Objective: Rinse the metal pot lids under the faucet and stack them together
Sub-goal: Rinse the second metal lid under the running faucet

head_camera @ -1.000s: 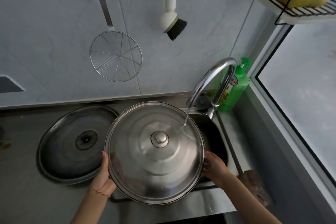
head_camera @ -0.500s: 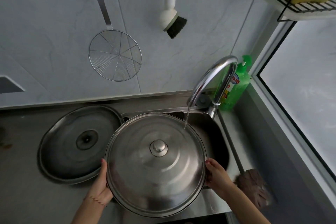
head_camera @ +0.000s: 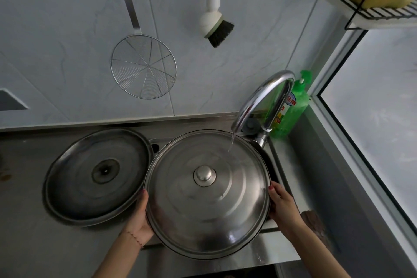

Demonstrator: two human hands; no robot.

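At the frame's centre, the left hand [head_camera: 139, 221] and right hand [head_camera: 282, 204] grip the rim of 1 knobbed lid [head_camera: 207, 194] under the running faucet [head_camera: 259, 101], mid-rinse, while the other lid [head_camera: 97, 176] lies upturned on the counter [head_camera: 24, 244] at left, so stacking remains.

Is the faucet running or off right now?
Running. A thin stream of water falls from the faucet spout onto the far edge of the lid held over the sink.
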